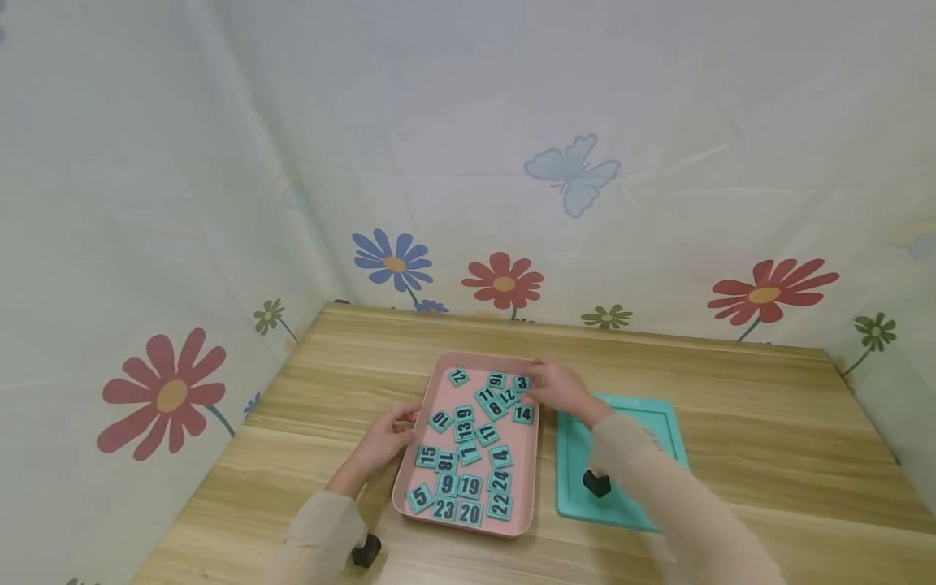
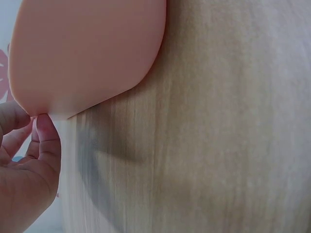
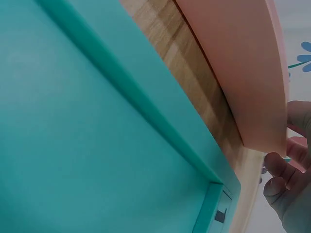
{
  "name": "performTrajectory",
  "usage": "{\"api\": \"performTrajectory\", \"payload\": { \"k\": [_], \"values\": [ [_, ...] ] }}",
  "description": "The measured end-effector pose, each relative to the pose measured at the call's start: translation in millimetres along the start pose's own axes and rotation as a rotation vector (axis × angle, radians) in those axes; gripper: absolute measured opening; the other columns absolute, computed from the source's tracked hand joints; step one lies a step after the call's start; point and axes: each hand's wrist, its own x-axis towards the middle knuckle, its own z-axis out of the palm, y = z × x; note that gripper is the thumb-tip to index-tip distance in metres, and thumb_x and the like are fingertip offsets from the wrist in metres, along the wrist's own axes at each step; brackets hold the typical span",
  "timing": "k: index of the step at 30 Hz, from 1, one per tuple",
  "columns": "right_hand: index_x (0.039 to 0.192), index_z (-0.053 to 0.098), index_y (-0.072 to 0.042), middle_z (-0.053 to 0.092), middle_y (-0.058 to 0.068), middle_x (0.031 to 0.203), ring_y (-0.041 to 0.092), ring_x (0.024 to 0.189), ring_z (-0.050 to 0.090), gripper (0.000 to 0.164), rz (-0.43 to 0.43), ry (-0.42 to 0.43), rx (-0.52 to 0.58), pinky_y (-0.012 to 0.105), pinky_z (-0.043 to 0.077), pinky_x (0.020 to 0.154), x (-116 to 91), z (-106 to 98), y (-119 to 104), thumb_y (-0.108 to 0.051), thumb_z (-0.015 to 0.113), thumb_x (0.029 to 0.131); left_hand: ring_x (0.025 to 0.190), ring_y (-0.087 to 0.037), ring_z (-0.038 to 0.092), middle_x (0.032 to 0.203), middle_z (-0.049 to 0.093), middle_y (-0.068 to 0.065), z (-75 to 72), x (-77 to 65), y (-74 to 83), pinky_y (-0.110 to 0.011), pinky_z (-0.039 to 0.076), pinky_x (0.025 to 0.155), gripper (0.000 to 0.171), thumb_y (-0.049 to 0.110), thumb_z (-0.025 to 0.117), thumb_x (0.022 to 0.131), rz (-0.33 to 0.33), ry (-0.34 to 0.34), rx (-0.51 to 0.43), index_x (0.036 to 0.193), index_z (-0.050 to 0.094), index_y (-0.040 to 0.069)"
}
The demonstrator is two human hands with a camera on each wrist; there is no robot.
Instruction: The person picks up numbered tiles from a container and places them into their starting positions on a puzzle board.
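A pink tray (image 1: 522, 455) lies on the table with several teal number tiles (image 1: 470, 487) spread loosely inside, their black digits turned various ways. At its left edge, my left hand (image 1: 382, 443) pinches the rim; the left wrist view shows thumb and fingertips meeting at the tray's wall (image 2: 92, 48). My right hand (image 1: 559, 386) grips the far right corner, beside the tile marked 3 (image 1: 521, 383). In the right wrist view, the thumb is over the rim of the tray (image 3: 243, 77) and the fingers curl by its outer side.
A flat teal frame (image 1: 574, 455) with a raised border lies right of the tray, partly under my right forearm. The wooden table (image 1: 292, 455) meets a flower-printed curtain (image 1: 439, 162) at the back and left. Black wrist devices (image 1: 366, 551) hang under both sleeves.
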Motion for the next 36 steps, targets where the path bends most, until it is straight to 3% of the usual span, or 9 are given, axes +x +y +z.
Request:
{"api": "performTrajectory", "payload": {
  "k": [4,8,11,17,29,36],
  "values": [
    [0.113,0.060,-0.009,0.058,0.007,0.108,0.014,0.068,0.049,0.039,0.018,-0.030,-0.023,0.025,0.043,0.060,6.9,7.2,-0.7,-0.015,0.065,0.075,0.097,-0.028,0.056,0.111,0.050,-0.018,-1.1,1.0,-0.8,-0.037,0.050,0.082,0.047,-0.006,0.050,0.079,0.000,0.001,-0.004,0.126,0.044,-0.001],
    [0.114,0.059,-0.009,0.054,0.009,0.122,0.021,0.094,0.057,0.040,0.041,-0.051,-0.068,0.036,0.049,0.078,10.3,12.5,-3.8,-0.014,0.064,0.075,0.095,-0.029,0.056,0.110,0.050,-0.019,-1.4,-3.4,6.3,-0.037,0.050,0.081,0.047,-0.006,0.049,0.079,0.010,-0.001,0.003,0.126,0.045,-0.001],
    [0.117,0.057,-0.008,0.050,0.010,0.127,0.025,0.115,0.048,0.040,0.063,-0.054,-0.122,0.041,0.043,0.093,11.1,16.8,-5.3,-0.015,0.061,0.078,0.094,-0.026,0.057,0.110,0.051,-0.017,-0.9,-3.2,5.8,-0.035,0.050,0.081,0.047,-0.006,0.050,0.079,0.007,0.000,0.012,0.126,0.045,0.000],
    [0.116,0.057,-0.004,0.050,0.014,0.125,0.029,0.114,0.048,0.040,0.069,-0.061,-0.125,0.043,0.042,0.093,10.5,18.1,-8.5,-0.010,0.060,0.076,0.096,-0.026,0.056,0.111,0.049,-0.017,-1.0,1.3,-0.9,-0.035,0.050,0.081,0.048,-0.006,0.049,0.079,-0.008,-0.001,-0.006,0.126,0.045,0.001],
    [0.111,0.062,-0.012,0.052,0.008,0.122,0.022,0.108,0.049,0.035,0.096,-0.089,-0.181,0.040,0.044,0.091,11.3,19.3,-11.9,-0.007,0.061,0.076,0.096,-0.026,0.056,0.111,0.049,-0.017,-0.4,2.6,-4.3,-0.034,0.050,0.081,0.048,-0.006,0.049,0.079,0.001,-0.004,0.009,0.126,0.045,0.002],
    [0.111,0.061,-0.011,0.055,0.008,0.119,0.023,0.110,0.050,0.036,0.074,-0.053,-0.165,0.039,0.044,0.091,7.4,18.2,-12.2,-0.012,0.065,0.075,0.096,-0.025,0.056,0.111,0.049,-0.015,0.6,2.3,-7.6,-0.035,0.050,0.081,0.047,-0.005,0.049,0.080,-0.003,0.004,0.014,0.126,0.046,0.003]
  ]
}}
